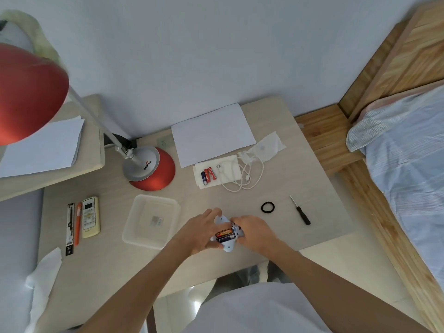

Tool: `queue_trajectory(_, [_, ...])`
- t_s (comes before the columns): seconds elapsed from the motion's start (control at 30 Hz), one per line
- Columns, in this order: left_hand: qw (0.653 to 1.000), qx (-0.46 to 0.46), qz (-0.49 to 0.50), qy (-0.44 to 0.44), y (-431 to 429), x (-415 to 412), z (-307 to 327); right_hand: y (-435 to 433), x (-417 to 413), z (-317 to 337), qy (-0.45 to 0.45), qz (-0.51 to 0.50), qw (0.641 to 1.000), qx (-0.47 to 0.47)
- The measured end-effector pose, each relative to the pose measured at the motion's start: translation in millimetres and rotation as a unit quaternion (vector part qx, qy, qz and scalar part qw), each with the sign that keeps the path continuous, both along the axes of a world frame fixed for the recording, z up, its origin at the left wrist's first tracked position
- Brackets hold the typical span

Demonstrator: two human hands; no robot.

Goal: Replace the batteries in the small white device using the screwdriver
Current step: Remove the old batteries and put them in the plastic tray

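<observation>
The small white device (223, 221) is held above the desk's front middle, its battery bay open and facing up with batteries (225, 234) inside. My left hand (200, 233) grips its left side. My right hand (254, 233) grips its right end, fingertips at the bay's edge. The black-handled screwdriver (300, 211) lies free on the desk to the right. Three spare batteries (208, 175), two red and one dark, rest on a white tissue (229, 173) further back.
A clear plastic tray (151, 221) holding small parts sits left of my hands. A black ring (268, 207), white cable (242, 175), paper sheet (212, 133), red lamp base (151, 169), remote control (90, 217) and pens (77, 224) lie around. A bed (408, 164) borders the right.
</observation>
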State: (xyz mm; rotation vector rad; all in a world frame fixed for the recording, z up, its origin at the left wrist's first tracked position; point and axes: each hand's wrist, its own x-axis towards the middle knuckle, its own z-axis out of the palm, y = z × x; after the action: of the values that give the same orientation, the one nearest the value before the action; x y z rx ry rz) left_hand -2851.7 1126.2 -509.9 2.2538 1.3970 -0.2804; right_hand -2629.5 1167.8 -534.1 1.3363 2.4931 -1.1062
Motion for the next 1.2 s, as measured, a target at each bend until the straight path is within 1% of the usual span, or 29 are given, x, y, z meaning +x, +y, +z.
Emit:
queue_trajectory(0.23, [1.0,-0.013,-0.006,-0.006,1.5,-3.4,-7.4,2.5,-0.7,-1.4,0.001,0.014,1.0,0.006])
queue_trajectory(0.37, [0.999,-0.026,0.013,-0.025,-2.2,-4.6,-12.5,3.9,-0.8,-2.1,0.0,0.023,1.0,0.011])
queue_trajectory(0.6, [0.998,-0.013,0.031,-0.044,-9.1,-5.7,-21.5,5.7,-0.3,0.1,0.006,0.032,0.999,0.004])
queue_trajectory(0.83, [0.995,0.032,0.065,-0.069,-23.9,-6.5,-25.3,6.4,-0.7,1.0,-0.006,0.039,0.999,0.01])
queue_trajectory(0.93, [0.99,0.046,0.107,-0.074,-31.0,-4.1,-23.3,5.8,-1.6,0.8,-0.008,0.04,0.999,0.011])
queue_trajectory(1.0, [0.986,0.077,0.126,-0.073,-33.4,-0.1,-21.4,5.4,-2.3,0.8,-0.007,0.04,0.999,0.01])
queue_trajectory(1.1, [0.982,0.135,0.119,-0.06,-34.2,8.4,-24.0,5.5,-2.2,0.3,-0.008,0.037,0.999,0.011])
queue_trajectory(1.2, [0.978,0.166,0.119,-0.052,-32.6,16.6,-27.7,5.2,-1.5,-0.4,-0.011,0.032,0.999,0.011])
